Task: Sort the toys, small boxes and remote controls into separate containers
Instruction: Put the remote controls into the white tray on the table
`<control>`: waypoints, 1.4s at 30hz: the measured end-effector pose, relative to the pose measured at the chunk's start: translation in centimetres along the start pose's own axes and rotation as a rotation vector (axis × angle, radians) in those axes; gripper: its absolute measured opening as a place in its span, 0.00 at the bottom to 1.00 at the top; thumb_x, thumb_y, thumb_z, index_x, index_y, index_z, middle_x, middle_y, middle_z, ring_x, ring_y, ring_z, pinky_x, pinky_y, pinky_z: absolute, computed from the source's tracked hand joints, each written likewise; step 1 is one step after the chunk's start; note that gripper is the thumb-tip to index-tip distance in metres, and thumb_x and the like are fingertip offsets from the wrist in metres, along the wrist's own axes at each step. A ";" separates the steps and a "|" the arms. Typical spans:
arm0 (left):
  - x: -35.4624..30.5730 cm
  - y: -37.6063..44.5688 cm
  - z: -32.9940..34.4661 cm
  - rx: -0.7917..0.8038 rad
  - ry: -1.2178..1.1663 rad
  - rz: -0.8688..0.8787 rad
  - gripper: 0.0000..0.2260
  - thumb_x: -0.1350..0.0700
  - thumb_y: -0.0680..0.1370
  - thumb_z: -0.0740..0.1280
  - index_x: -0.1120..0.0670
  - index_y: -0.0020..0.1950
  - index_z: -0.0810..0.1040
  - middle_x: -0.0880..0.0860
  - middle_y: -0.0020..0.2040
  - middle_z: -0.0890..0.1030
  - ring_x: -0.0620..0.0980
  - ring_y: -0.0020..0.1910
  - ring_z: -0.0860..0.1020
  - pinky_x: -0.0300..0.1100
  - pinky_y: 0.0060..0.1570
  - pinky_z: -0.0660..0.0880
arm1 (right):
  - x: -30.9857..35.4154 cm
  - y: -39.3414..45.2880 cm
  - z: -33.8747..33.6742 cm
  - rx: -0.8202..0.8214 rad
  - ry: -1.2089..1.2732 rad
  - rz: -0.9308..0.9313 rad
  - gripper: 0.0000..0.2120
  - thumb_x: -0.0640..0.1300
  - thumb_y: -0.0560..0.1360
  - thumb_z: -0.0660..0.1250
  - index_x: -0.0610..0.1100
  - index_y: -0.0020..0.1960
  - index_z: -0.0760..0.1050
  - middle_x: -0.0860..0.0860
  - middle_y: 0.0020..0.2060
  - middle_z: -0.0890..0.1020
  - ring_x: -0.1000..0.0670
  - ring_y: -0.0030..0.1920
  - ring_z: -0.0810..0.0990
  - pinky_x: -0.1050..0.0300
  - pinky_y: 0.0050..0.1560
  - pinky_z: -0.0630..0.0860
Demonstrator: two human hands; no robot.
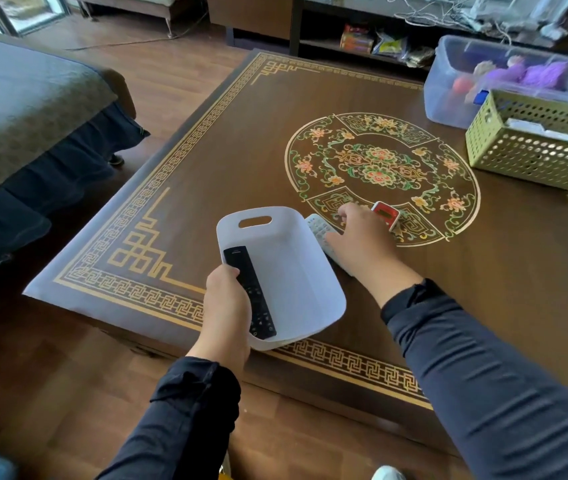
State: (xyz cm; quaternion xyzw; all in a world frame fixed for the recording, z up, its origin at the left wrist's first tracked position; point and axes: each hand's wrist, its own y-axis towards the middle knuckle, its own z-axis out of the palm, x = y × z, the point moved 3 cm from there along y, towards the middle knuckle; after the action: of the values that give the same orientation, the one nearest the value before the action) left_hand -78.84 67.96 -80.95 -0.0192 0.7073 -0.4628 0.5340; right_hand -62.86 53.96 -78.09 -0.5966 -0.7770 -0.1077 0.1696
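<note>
Table (pixel 206 161) bears everything | clear tub (pixel 448 98) of toys far right, green basket (pixel 518 157) just before it | white bin (pixel 296 271) near front edge | left hand (pixel 228 299) grips black remote (pixel 249 292) over bin | right hand (pixel 362 237), fingers curled, on white remote (pixel 317 226) beside bin; grasp unclear | red box (pixel 384 211) at its fingertips

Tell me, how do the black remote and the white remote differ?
The black remote is dark and gripped by the left hand over the white bin; the white remote is pale and lies on the table beside that bin, under the right hand. The black one shows nearly whole, the white one is partly hidden. Both are long and button-covered.
</note>
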 end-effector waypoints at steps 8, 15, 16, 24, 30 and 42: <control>-0.6 -0.1 -0.4 0.009 -0.007 0.000 0.10 0.48 0.82 0.54 0.48 0.47 0.71 0.53 0.45 0.79 0.52 0.43 0.76 0.44 0.35 0.67 | 0.6 1.2 2.8 0.176 -0.234 0.016 0.18 0.46 0.77 0.67 0.41 0.63 0.69 0.41 0.60 0.76 0.38 0.62 0.72 0.46 0.52 0.72; -1.1 0.4 -1.6 0.008 -0.006 -0.031 0.09 0.49 0.81 0.55 0.51 0.51 0.73 0.53 0.47 0.77 0.51 0.45 0.75 0.45 0.36 0.67 | 0.2 0.8 2.0 0.036 -0.157 0.041 0.21 0.46 0.71 0.73 0.43 0.60 0.71 0.43 0.58 0.76 0.39 0.60 0.74 0.45 0.52 0.75; -1.2 0.4 -1.9 0.011 -0.014 -0.031 0.09 0.49 0.81 0.55 0.50 0.51 0.72 0.53 0.48 0.78 0.52 0.45 0.76 0.45 0.36 0.68 | 0.3 0.6 1.4 -0.020 -0.131 0.028 0.21 0.45 0.70 0.73 0.43 0.60 0.70 0.44 0.58 0.76 0.40 0.60 0.73 0.46 0.53 0.75; -1.3 -0.1 -2.1 0.015 -0.019 -0.050 0.09 0.49 0.80 0.56 0.51 0.48 0.73 0.54 0.46 0.79 0.53 0.44 0.77 0.44 0.36 0.71 | 4.5 -4.3 -1.7 -0.200 -0.192 -0.658 0.24 0.31 0.67 0.66 0.51 0.58 0.71 0.50 0.56 0.77 0.45 0.53 0.71 0.51 0.41 0.70; -1.1 0.0 -1.7 0.052 0.041 -0.050 0.13 0.49 0.79 0.57 0.55 0.55 0.76 0.59 0.47 0.81 0.60 0.46 0.81 0.51 0.41 0.80 | 4.8 -7.8 0.8 0.033 -0.524 -0.953 0.20 0.37 0.74 0.57 0.50 0.63 0.74 0.47 0.62 0.75 0.41 0.60 0.72 0.46 0.52 0.73; -1.4 0.7 -1.6 0.005 0.171 -0.026 0.13 0.51 0.80 0.56 0.56 0.53 0.76 0.61 0.49 0.79 0.60 0.48 0.79 0.54 0.49 0.78 | 5.5 -7.6 3.8 0.272 -0.540 -1.083 0.22 0.39 0.75 0.67 0.50 0.67 0.68 0.45 0.64 0.71 0.44 0.57 0.71 0.50 0.46 0.75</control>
State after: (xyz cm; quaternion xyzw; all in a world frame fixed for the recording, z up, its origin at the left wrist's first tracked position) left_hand -79.16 70.12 -80.38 0.0126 0.7488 -0.4715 0.4656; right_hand -71.93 58.28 -79.19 -0.0969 -0.9917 0.0762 -0.0374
